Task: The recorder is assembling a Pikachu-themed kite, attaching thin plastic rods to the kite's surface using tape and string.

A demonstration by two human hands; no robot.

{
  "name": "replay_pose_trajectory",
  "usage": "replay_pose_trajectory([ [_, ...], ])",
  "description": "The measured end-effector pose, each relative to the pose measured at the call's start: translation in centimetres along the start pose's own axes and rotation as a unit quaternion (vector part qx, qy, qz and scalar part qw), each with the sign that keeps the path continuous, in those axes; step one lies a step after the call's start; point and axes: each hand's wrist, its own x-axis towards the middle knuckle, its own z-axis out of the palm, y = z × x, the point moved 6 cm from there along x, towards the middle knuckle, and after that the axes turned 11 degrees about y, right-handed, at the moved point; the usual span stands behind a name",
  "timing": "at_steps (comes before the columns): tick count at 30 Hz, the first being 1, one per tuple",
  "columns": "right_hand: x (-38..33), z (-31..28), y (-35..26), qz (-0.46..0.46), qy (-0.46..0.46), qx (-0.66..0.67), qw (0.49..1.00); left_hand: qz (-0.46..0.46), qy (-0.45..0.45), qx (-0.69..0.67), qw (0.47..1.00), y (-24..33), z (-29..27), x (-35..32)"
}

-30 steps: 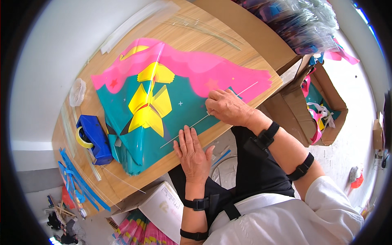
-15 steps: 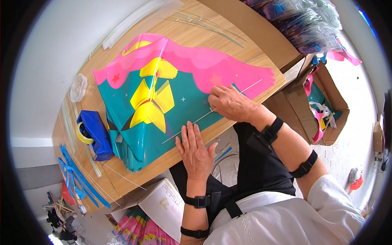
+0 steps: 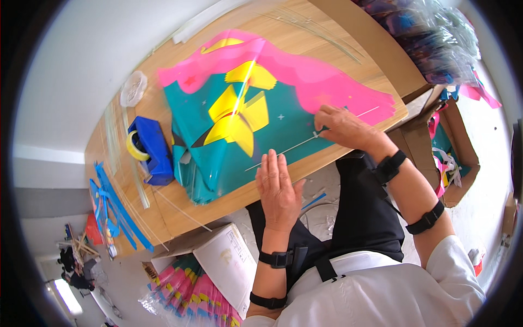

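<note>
A glossy printed plastic sheet, teal with a wavy pink border [image 3: 348, 90] and yellow bow-like shapes [image 3: 234, 117], lies partly folded on the wooden table. Along its near side runs a thin white rod [image 3: 294, 148], with a small white fitting on it beside my right hand. My left hand [image 3: 279, 191] lies flat, fingers stretched, its tips over the sheet's near edge by the rod's left end. Curled above the rod, my right hand [image 3: 344, 129] has thumb and fingers pinched together at the sheet. What sits between those fingertips is too small to make out.
A blue tape dispenser [image 3: 154, 155] stands left of the sheet, near a clear plastic dish [image 3: 133, 89] and blue strips [image 3: 117, 199]. Thin rods [image 3: 321, 27] lie at the back. An open cardboard box [image 3: 463, 147] with scraps stands right; a white carton [image 3: 226, 267] is below the table.
The whole view has shifted, so the table sits further right and higher. My right hand has loosened a little from the rod, fingertips still pinched. My left hand stays flat at the sheet's edge.
</note>
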Motion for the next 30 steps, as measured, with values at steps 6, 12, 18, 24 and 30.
replay_pose_trajectory([
  [6, 0.7, -1.9, -4.7, 0.018, 0.109, 0.047, 0.993, -0.225, 0.223, 0.045, 0.948, -11.5, -11.0, -5.3],
  [12, 0.5, 5.8, -14.7, -0.064, 0.016, 0.138, 0.988, -0.410, 0.104, 0.160, 0.892, -18.3, -13.6, -11.9],
  [18, 1.0, 16.6, -23.5, 0.031, -0.128, 0.304, 0.943, -0.589, 0.229, -0.347, 0.693, -19.8, -9.2, -15.9],
  [24, 0.3, 22.4, -27.2, 0.169, -0.179, 0.405, 0.881, -0.611, 0.140, -0.464, 0.625, -12.1, -11.7, -18.6],
  [30, -4.0, 23.3, -27.7, 0.289, -0.279, 0.478, 0.781, -0.599, -0.067, -0.481, 0.637, -9.2, -12.7, -23.6],
])
